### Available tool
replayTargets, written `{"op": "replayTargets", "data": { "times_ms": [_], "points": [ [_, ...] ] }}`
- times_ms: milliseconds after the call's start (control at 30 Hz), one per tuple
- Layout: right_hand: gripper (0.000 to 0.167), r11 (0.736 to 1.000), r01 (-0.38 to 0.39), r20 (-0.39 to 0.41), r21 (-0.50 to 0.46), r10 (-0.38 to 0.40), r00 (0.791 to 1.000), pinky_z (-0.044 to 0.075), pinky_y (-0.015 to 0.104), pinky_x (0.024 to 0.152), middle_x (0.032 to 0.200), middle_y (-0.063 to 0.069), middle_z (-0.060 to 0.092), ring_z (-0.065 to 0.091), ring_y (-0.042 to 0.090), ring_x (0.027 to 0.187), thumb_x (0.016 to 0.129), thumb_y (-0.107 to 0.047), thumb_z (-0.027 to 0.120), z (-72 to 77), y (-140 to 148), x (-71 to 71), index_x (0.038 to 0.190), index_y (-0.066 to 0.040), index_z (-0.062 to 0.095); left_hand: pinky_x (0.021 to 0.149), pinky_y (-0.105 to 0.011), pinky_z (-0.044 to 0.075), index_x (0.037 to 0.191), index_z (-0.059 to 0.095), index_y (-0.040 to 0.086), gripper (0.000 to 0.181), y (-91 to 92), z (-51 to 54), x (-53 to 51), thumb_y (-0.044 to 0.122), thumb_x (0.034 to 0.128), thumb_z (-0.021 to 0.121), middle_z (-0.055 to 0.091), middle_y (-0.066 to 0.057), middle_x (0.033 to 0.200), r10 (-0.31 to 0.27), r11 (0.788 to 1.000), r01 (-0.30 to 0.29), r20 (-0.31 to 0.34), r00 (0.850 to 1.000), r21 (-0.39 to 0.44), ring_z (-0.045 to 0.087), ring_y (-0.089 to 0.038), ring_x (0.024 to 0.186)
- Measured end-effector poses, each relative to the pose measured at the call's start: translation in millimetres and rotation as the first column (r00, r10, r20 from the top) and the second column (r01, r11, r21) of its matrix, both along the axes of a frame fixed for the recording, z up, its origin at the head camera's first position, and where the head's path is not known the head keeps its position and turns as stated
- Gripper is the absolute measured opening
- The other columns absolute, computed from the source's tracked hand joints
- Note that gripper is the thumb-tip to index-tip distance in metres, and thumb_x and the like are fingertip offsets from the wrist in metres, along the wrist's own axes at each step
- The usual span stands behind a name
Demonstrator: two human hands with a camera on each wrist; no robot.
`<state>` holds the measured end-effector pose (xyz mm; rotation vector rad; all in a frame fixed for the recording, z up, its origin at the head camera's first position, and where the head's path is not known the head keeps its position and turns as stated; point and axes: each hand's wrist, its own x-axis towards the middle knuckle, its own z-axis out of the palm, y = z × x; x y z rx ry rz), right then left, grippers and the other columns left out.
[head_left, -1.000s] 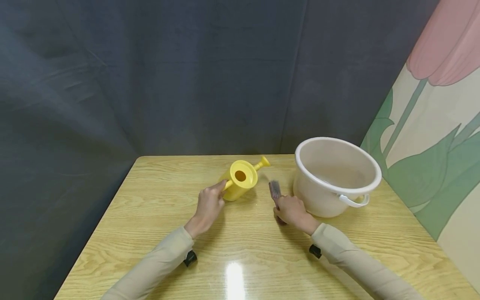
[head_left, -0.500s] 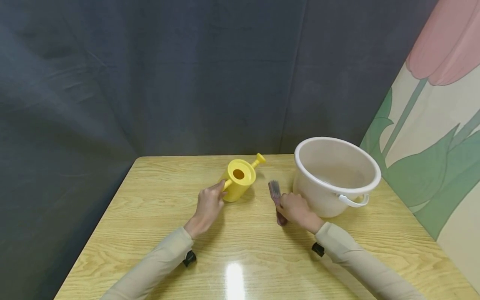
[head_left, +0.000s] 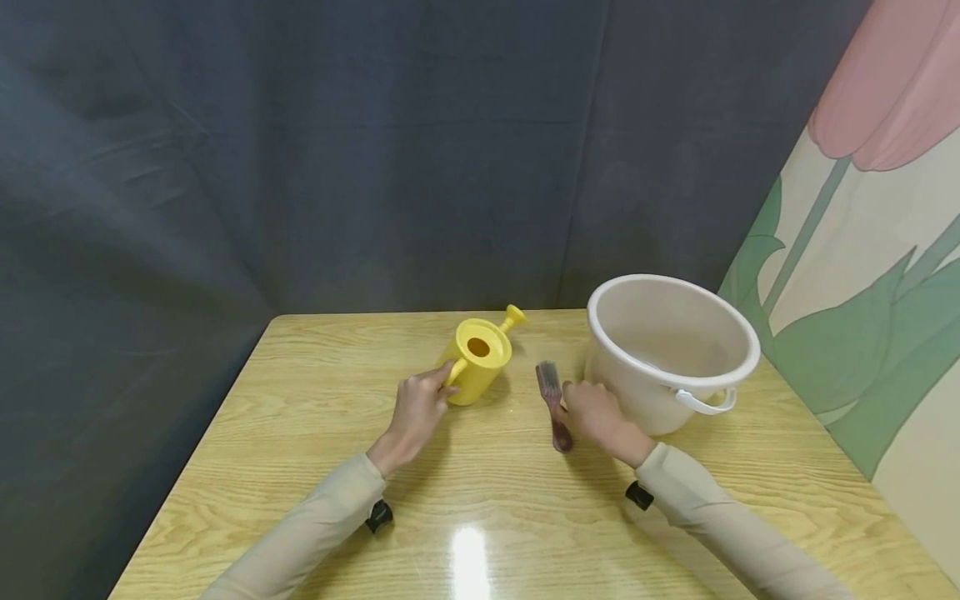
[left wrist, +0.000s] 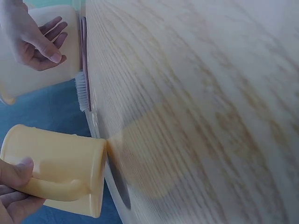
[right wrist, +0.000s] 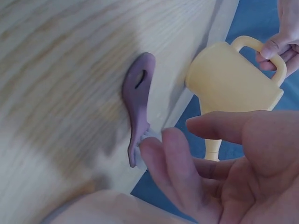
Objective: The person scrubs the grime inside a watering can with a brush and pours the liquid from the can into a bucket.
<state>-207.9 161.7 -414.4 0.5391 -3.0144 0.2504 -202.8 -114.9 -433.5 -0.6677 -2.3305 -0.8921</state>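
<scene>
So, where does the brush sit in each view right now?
Head: brush right of centre, below the middle, beside the right hand.
Left wrist: brush at upper left, seen edge-on.
Right wrist: brush left of centre, partly behind the right hand.
Shared landmark: yellow watering can, visible in all three.

Curtain [head_left: 420, 158] and tulip mural [head_left: 862, 292] show a decorated room.

The surface [head_left: 487, 483] is pale yellow wood, grained and glossy, with bright glare near the front. The bucket [head_left: 622, 396] stands upright at its right. Just left lies the brush [head_left: 553, 402], bristle end farthest back. The can [head_left: 482, 380] tilts; base contact is unclear.
</scene>
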Motion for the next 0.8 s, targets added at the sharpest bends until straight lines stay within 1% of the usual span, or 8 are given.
{"op": "replayTargets", "data": {
  "times_ms": [133,300,533,700,800],
  "points": [
    [0.029,1.0,-0.014,-0.016,0.006,0.014,1.0,0.053,0.051,0.051,0.063,0.014,0.057,0.061,0.038,0.058,0.091,-0.021,0.067,5.2,0,1.1,0.07,-0.004,0.055,0.073,-0.037,0.061,0.12,0.065,-0.01,0.046,-0.3,-0.8,0.4,-0.003,0.0768,0.08,0.071,-0.024,0.101,-0.017,0.999,0.017,0.01,1.0,0.028,0.072,-0.032,0.086],
    [0.03,1.0,-0.007,0.004,0.002,0.007,1.0,0.052,0.049,0.049,0.063,0.01,0.056,0.06,0.034,0.057,0.092,-0.023,0.068,10.3,-2,1.6,0.071,-0.007,0.055,0.073,-0.034,0.061,0.121,0.064,-0.011,0.049,-0.8,-2.4,1.0,-0.003,0.0761,0.08,0.07,-0.025,0.104,-0.04,0.996,0.038,0.029,0.999,0.086,0.072,-0.032,0.088],
    [0.028,1.0,-0.008,0.01,0.001,0.008,1.0,0.05,0.047,0.048,0.061,0.006,0.053,0.057,0.03,0.055,0.091,-0.021,0.069,13.1,-1,0.6,0.072,-0.007,0.055,0.069,-0.034,0.061,0.118,0.066,-0.01,0.047,1.6,-6.7,1.8,-0.001,0.0746,0.081,0.071,-0.023,0.101,-0.021,0.99,0.016,0.03,0.999,0.138,0.073,-0.03,0.084],
    [0.027,1.0,-0.006,-0.002,0.0,0.006,1.0,0.051,0.046,0.048,0.063,0.01,0.056,0.059,0.032,0.055,0.09,-0.022,0.07,13.1,1,0.3,0.073,-0.005,0.057,0.069,-0.033,0.061,0.118,0.066,-0.009,0.045,3.8,-8.0,1.0,-0.001,0.0758,0.08,0.071,-0.022,0.102,-0.032,0.982,0.02,0.061,0.998,0.186,0.073,-0.028,0.086],
    [0.025,1.0,-0.01,-0.018,-0.022,0.01,1.0,0.049,0.044,0.046,0.062,0.008,0.054,0.056,0.03,0.054,0.09,-0.02,0.069,13.8,2,-0.4,0.073,-0.006,0.057,0.07,-0.033,0.061,0.118,0.067,-0.009,0.045,4.5,-7.6,0.0,0.001,0.0762,0.08,0.071,-0.022,0.105,-0.037,0.972,0.016,0.084,0.996,0.233,0.072,-0.029,0.089]
  ]
}}
